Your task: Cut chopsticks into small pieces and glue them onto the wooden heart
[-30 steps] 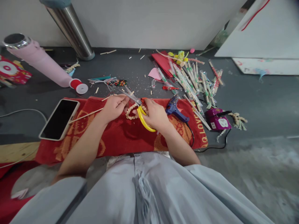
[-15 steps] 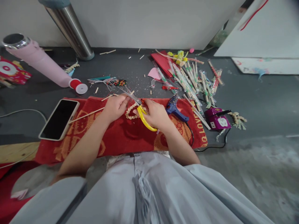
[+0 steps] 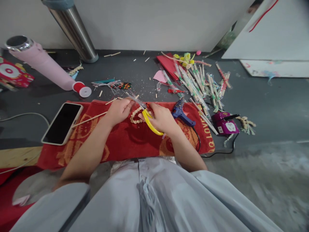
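Yellow plastic-handled metal scissors (image 3: 147, 118), seemingly wooden stick (image 3: 89, 119), red terry towel (image 3: 125, 141).

Both forearms are bare to the elbow. The left hand (image 3: 118, 111) and right hand (image 3: 162, 117) wear nothing. A pale grey-blue cloth garment (image 3: 154, 196), creased, covers the lap.

Dark floor (image 3: 265, 96) is covered by a red towel (image 3: 125, 141); phone (image 3: 62, 123), pink bottle (image 3: 45, 66), sticks (image 3: 198, 82) lie there.

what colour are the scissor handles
Yellow; the scissors in the right hand show best in the head view.
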Available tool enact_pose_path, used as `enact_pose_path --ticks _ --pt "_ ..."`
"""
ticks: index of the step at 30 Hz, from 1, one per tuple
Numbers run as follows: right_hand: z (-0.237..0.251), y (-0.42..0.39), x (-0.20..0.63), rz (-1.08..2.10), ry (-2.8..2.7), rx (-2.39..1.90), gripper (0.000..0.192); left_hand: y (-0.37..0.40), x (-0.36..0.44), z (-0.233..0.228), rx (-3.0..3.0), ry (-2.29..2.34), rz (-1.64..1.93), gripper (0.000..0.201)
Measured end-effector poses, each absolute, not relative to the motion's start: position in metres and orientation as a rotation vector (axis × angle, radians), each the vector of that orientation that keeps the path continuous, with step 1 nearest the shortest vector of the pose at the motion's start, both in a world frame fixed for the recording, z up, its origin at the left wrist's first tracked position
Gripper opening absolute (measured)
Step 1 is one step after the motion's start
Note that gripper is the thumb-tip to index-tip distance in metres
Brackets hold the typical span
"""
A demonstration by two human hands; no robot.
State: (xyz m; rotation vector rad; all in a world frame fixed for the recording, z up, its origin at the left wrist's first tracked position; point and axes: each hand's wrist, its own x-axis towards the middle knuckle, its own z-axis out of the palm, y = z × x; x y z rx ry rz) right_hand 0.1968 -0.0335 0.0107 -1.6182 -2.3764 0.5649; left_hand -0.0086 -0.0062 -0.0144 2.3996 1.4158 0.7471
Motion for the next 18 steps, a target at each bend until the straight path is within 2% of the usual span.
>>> enact_pose_path --ticks 5,12,18 --pt "0.011 -0.034 0.197 0.598 -2.377 -1.63 0.054 -0.005 -0.011 -0.017 2.422 1.42 0.729 0.05" --pt "0.0 -0.032 0.196 0.519 -2.298 -1.507 0.066 -0.007 -0.006 -0.011 2.172 1.322 0.856 0.061" --pt "-0.004 -0.032 0.198 0.53 -2.279 -1.321 0.068 -0.014 -0.004 -0.002 1.684 1.071 0.811 0.05"
